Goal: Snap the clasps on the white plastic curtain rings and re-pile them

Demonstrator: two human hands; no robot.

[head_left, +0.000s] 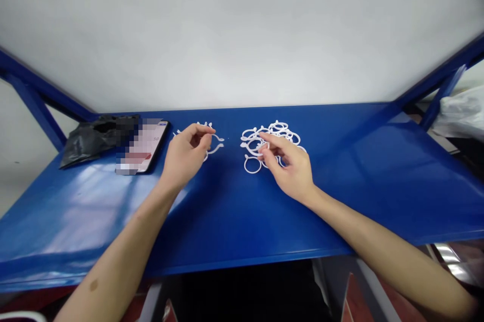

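Two small heaps of white plastic rings lie on a blue shelf (pixel 227 221). My left hand (pixel 185 155) hovers over the left heap (pixel 215 145), with thumb and fingers pinched on a white ring there. My right hand (pixel 289 166) rests on the larger right heap (pixel 260 143), fingers curled, with forefinger and thumb at one ring on its near side. Part of each heap is hidden under the hands.
A phone (pixel 141 150) lies at the left of the shelf beside a crumpled black plastic bag (pixel 91 138). Blue diagonal frame struts (pixel 38 105) rise at both ends. A white wall (pixel 242 35) stands behind the shelf. A whitish bag (pixel 463 113) sits at far right.
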